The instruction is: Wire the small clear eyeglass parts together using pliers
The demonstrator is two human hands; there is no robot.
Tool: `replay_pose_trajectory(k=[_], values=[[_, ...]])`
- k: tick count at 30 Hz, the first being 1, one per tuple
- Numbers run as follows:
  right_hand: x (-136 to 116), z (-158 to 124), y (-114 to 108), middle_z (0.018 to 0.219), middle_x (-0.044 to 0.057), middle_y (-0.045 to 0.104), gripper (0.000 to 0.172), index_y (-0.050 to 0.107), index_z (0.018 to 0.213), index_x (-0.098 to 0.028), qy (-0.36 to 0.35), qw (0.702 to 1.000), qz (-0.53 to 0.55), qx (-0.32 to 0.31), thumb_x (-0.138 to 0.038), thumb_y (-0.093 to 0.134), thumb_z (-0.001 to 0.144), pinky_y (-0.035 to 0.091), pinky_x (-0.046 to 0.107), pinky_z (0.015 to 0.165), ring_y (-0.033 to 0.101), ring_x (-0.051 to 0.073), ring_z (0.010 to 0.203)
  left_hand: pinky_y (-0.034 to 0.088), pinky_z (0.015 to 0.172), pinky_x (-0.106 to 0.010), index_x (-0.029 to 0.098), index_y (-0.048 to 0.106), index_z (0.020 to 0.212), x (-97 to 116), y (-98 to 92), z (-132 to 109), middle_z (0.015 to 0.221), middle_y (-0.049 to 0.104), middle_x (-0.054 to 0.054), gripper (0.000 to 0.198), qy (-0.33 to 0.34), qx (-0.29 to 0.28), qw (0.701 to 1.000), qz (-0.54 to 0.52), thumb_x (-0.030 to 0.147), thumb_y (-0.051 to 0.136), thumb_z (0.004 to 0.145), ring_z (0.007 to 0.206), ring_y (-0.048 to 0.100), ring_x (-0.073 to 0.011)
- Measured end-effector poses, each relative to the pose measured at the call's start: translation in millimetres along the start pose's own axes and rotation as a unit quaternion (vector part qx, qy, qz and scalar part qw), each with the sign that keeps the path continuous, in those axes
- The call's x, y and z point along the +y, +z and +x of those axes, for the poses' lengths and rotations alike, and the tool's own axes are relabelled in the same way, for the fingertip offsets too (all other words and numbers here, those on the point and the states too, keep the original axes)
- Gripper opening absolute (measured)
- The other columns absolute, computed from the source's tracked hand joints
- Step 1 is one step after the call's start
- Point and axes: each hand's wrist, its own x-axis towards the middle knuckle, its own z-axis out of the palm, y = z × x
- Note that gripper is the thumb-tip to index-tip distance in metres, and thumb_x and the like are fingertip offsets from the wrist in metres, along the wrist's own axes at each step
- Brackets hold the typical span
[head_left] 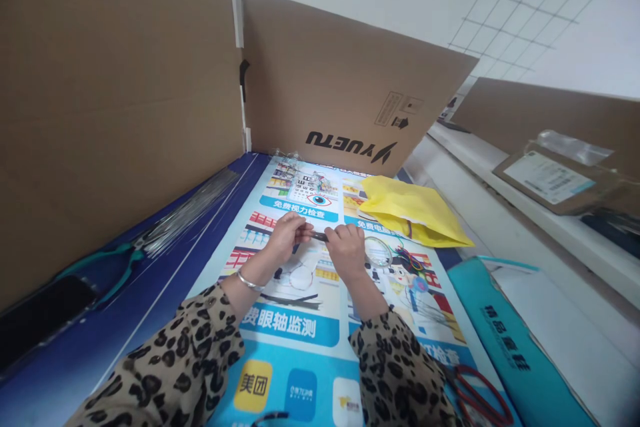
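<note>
My left hand (289,236), a silver bangle at its wrist, pinches one end of a thin dark strip (319,236). Its other end is in the closed fingers of my right hand (347,250), so the strip spans the short gap between both hands above a printed poster (320,353). What the strip is made of cannot be made out. Similar black strips (293,300) lie on the poster below my hands. Just right of my right hand is a round, clear ring-shaped coil (379,251), with a tangle of coloured cords (411,260) beside it.
Cardboard panels (330,73) stand at the back and left. On the left lie thin metal wires (193,207), teal-handled pliers (123,267) and a black phone-like slab (45,320). To the right are a yellow envelope (417,210), a teal box (515,337) and red-handled scissors (483,395).
</note>
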Motion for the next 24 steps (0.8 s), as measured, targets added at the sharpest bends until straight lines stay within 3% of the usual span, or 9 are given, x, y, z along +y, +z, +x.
replay_pose_trajectory(k=[24], values=[[1.0,-1.7,-0.2,0.07,0.004,0.05,0.018,0.06,0.086,-0.021,-0.012,0.999,-0.022,-0.026,-0.022,0.042,0.086,0.021,0.034,0.07,0.036,0.018,0.074,0.045,0.045,-0.021,0.017,0.044,0.065,-4.9,-2.2,2.3,0.061,0.063,-0.003,0.019,-0.002,0.01,1.0,0.006,0.024,0.062,0.065,0.048,0.056,-0.0105]])
